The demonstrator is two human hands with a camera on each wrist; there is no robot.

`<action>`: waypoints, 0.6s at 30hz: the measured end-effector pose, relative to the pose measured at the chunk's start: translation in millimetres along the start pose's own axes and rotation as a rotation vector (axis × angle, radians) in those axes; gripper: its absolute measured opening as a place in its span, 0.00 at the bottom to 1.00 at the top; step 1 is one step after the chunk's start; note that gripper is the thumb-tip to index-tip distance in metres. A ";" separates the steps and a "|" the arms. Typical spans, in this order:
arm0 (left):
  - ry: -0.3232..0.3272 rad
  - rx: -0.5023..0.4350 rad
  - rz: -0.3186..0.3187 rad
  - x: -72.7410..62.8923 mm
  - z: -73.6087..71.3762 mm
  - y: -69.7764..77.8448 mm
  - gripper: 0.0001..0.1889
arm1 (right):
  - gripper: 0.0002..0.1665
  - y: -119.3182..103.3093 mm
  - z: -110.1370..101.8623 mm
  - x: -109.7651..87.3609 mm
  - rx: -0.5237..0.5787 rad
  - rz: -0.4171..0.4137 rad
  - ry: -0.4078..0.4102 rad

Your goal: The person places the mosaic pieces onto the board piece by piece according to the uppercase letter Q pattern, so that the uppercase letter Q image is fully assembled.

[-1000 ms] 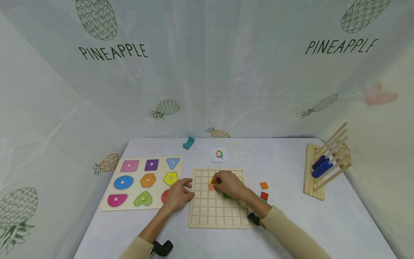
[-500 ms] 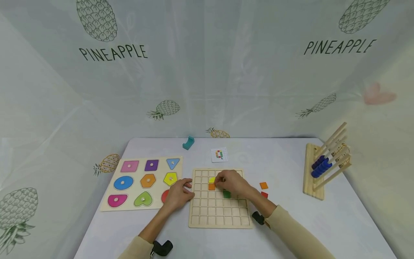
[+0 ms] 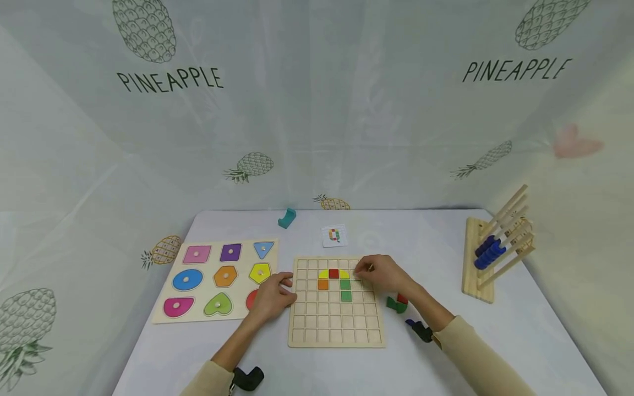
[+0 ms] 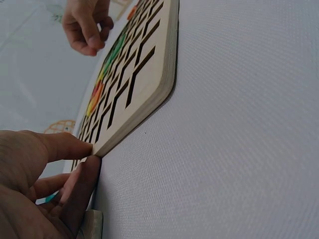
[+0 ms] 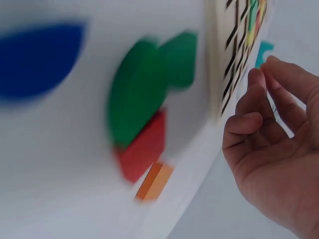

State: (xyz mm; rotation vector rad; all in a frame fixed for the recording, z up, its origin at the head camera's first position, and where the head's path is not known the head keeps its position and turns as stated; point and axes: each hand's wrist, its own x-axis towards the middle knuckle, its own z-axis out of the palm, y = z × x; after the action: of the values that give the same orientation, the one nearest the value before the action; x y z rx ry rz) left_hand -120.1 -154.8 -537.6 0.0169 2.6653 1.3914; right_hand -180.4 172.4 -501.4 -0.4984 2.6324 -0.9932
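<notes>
A wooden grid board point(image 3: 309, 324) lies flat on the table. Set in its cells are a yellow tile point(image 3: 323, 274), a red tile point(image 3: 334, 274), another yellow tile point(image 3: 344, 274), an orange tile point(image 3: 323, 284) and two green tiles point(image 3: 345, 296). At the board's left edge, my left hand point(image 3: 272, 298) rests with thumb and fingertips against the rim. My right hand point(image 3: 383, 273) hovers by the upper right edge. In the right wrist view, the right hand's point(image 5: 279, 124) thumb and forefinger tips meet, the other fingers curl loosely, and nothing shows between them.
Right of the board lie loose green pieces point(image 3: 396, 304), a red piece point(image 5: 144, 149), an orange piece point(image 5: 154, 181) and a blue piece point(image 5: 40, 59). A shape puzzle point(image 3: 208, 275) is at left, a pattern card point(image 3: 334, 236) and teal piece point(image 3: 287, 218) behind, a bead rack point(image 3: 495, 247) at right.
My right hand has moved right, off the middle of the board, uncovering the red, right-hand yellow and upper green tiles. The left hand stays at the board's edge.
</notes>
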 end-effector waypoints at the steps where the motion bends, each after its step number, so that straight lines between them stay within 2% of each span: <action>1: 0.000 -0.002 0.000 0.0 -0.3 0.1 0.29 | 0.04 3.5 -3.3 -2.0 -0.001 0.011 0.003; 12: 0.006 -0.023 0.009 -1.3 -2.5 0.8 0.29 | 0.06 40.0 -31.3 -29.0 0.021 0.110 0.035; 18: 0.005 -0.013 0.013 -0.9 -1.3 1.0 0.29 | 0.09 56.2 -40.8 -43.5 0.039 0.114 0.055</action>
State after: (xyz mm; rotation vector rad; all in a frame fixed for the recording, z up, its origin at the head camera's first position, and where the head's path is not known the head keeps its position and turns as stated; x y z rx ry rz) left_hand -119.5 -155.4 -535.9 0.0290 2.6646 1.4142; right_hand -168.9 253.5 -503.8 -0.3127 2.6498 -1.0345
